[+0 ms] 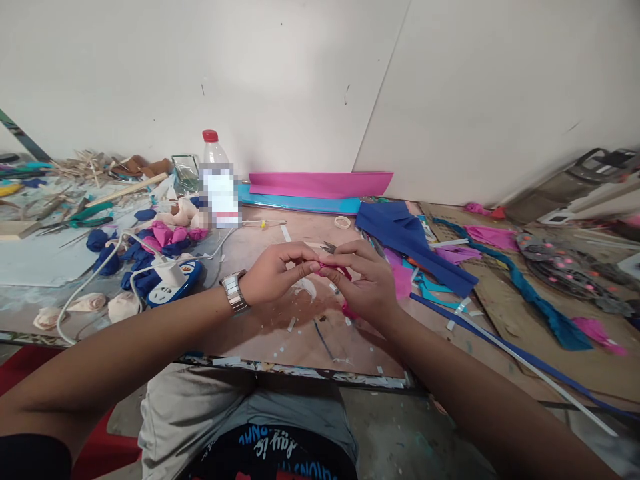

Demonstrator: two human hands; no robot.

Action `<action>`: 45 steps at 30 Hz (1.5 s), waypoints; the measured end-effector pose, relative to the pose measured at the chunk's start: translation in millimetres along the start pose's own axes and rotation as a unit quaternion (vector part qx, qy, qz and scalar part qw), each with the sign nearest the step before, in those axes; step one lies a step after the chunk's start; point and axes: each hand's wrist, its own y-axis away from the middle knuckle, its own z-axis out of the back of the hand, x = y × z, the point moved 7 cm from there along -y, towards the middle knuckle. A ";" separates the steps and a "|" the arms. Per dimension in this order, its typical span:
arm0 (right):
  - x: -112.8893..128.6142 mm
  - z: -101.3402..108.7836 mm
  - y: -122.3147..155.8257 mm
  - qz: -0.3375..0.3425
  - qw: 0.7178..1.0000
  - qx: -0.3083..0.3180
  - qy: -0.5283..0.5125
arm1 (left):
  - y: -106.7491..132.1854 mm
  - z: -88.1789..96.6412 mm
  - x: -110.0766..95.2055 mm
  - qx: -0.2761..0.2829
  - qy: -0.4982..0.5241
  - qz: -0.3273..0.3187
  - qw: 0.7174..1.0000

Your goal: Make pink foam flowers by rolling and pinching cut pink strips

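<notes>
My left hand point(277, 272) and my right hand point(364, 281) meet above the middle of the table. Thumbs and fingers of both are pinched on a narrow strip of magenta-pink fabric point(347, 309), whose loose end hangs below my right palm. Most of the strip is hidden by the fingers. Just beyond the fingertips shows the pointed metal tip of a small tool point(328, 247); its remainder is covered by my right hand. A silver watch point(233, 292) is on my left wrist. Small white scraps and a dark blue thread point(324, 340) lie under the hands.
Left stand a blue power strip point(176, 283) with white cables, several fabric rosettes point(165, 233), green-handled pliers point(87, 222) and a red-capped bottle point(215, 157). A tape ring point(343, 222) lies behind. Blue fabric point(415, 247), cardboard point(520, 327) and a white stick point(535, 370) are right.
</notes>
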 end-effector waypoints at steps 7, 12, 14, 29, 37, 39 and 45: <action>2.8 -0.5 -0.3 -0.001 1.000 0.005 -0.004 | -0.1 -3.0 4.1 0.007 0.077 0.043 0.996; -0.4 0.9 -0.3 -0.020 1.000 -0.001 0.008 | 1.2 -6.7 13.6 0.006 0.130 0.099 0.987; -0.9 0.8 -0.1 -0.024 1.000 0.002 0.007 | 1.7 -8.4 15.1 0.007 0.143 0.111 0.983; -2.5 -1.6 1.1 -0.039 0.999 0.004 -0.014 | 0.2 -6.5 13.9 -0.006 0.184 0.116 0.976; -2.6 -6.6 2.8 -0.043 0.998 0.030 -0.034 | 0.8 -7.0 12.5 0.000 0.174 0.108 0.979; -2.8 -7.4 2.9 -0.045 0.997 0.036 -0.042 | -0.1 -7.7 10.6 0.010 0.187 0.104 0.977; -5.2 -8.3 4.3 -0.059 0.996 0.042 -0.055 | -2.4 -6.5 11.0 0.023 0.197 0.117 0.973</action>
